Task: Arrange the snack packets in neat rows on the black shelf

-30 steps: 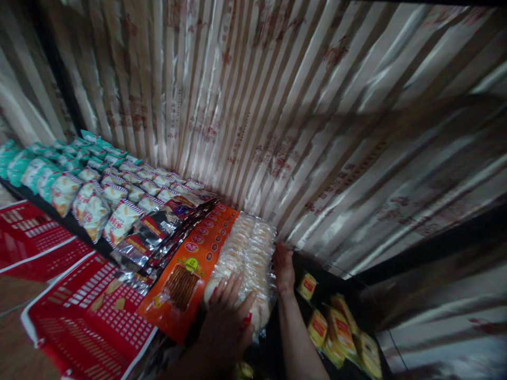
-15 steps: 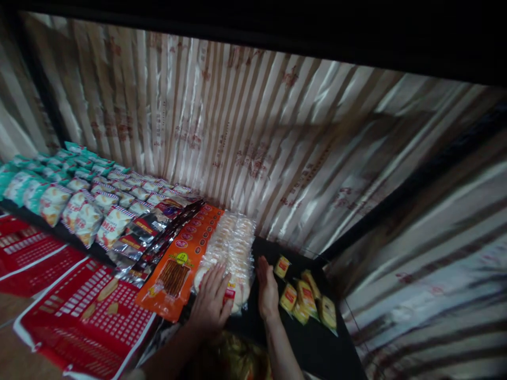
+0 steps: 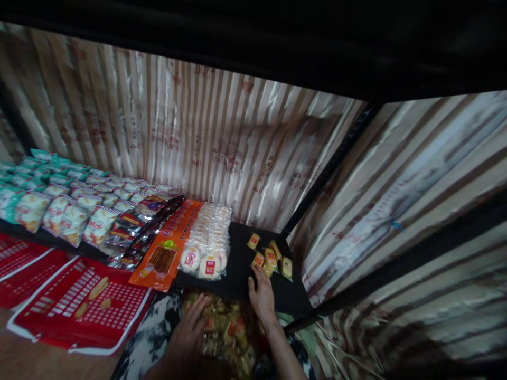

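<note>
My right hand [image 3: 262,295] reaches over the front of the black shelf [image 3: 241,250]. Its fingertips are at a small yellow snack packet [image 3: 258,259] with a red label; whether they touch it I cannot tell. Several more yellow packets [image 3: 270,257] lie loosely around that one. Lower down, my left hand [image 3: 192,324] is empty, fingers stretched out, at the edge of a heap of yellow-wrapped snacks [image 3: 229,327] in front of the shelf. Left of the loose packets lie rows of round white crackers [image 3: 209,232] in clear wrappers, with red labels at the front.
An orange snack pouch [image 3: 168,250] lies beside dark foil packets [image 3: 130,227]. Farther left stand white bags [image 3: 99,224] and teal bags [image 3: 35,171]. Red baskets [image 3: 79,301] sit below the shelf. A black post [image 3: 328,169] and striped curtain [image 3: 190,132] rise behind.
Both hands have left the sides of the white crackers. My left hand has drawn back to the heap below; my right is now at the yellow packets. The view has swung right.
</note>
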### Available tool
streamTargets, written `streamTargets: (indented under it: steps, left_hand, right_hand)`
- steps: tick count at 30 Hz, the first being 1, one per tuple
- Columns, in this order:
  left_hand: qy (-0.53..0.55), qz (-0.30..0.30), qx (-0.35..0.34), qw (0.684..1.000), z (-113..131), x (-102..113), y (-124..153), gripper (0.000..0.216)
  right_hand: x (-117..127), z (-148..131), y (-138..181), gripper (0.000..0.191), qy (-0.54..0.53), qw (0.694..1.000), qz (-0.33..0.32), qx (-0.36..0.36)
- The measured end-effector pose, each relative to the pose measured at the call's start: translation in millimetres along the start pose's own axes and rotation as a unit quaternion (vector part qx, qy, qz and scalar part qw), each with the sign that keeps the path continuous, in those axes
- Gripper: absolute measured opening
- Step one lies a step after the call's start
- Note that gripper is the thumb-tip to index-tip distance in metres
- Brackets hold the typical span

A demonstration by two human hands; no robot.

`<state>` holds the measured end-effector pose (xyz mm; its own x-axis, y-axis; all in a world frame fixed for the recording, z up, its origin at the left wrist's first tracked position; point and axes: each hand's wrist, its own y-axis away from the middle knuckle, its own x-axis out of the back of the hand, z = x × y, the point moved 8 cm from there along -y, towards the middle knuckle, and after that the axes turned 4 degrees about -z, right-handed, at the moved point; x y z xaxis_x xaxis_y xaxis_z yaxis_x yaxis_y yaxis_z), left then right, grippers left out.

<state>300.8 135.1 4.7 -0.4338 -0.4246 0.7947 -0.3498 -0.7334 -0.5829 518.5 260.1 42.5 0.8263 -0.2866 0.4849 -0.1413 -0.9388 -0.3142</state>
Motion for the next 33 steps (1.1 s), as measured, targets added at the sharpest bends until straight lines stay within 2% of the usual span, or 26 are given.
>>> streamTargets:
  steps: [4,8,11,13,18,21,24,30,33]
  left_hand:
    - [0.026,-0.011,-0.003,1.000,7.4,16.7,3.4,0.039]
    - [0.025,-0.032,0.050,0.998,5.3,23.7,-9.5,0.040]
    - [0.017,-0.030,0.101,0.994,-3.0,19.0,-20.5,0.037]
    - [0.016,-0.024,0.110,0.994,-7.2,13.5,-30.8,0.036]
    - [0.017,-0.025,0.119,0.992,-22.8,-5.5,-61.6,0.037]
    - [0.022,-0.038,0.144,0.989,-36.7,-17.8,-70.7,0.041]
    - [0.035,-0.046,0.132,0.990,-40.7,-23.0,-73.3,0.043]
    - [0.031,-0.082,0.087,0.992,-32.9,-15.1,-75.2,0.045]
    - [0.033,-0.099,0.076,0.992,-30.4,-11.2,-75.4,0.045]
  right_hand:
    - [-7.4,-5.8,9.0,0.041,-0.023,0.999,-0.041,-0.002]
    - [-31.5,-17.2,22.3,0.047,-0.069,0.992,-0.104,-0.014]
    - [-52.8,-15.1,23.5,0.056,-0.117,0.983,-0.123,-0.069]
    - [-68.2,-11.7,20.8,0.063,-0.139,0.977,-0.130,-0.100]
    - [-97.2,-8.2,14.8,0.066,-0.157,0.971,-0.143,-0.109]
    - [-102.6,-10.8,15.6,0.062,-0.149,0.972,-0.159,-0.086]
    - [-100.6,-12.5,16.3,0.057,-0.140,0.974,-0.164,-0.071]
    - [-95.4,-7.4,16.0,0.061,-0.119,0.979,-0.121,-0.110]
    - [-98.9,-14.8,16.6,0.061,-0.105,0.979,-0.147,-0.091]
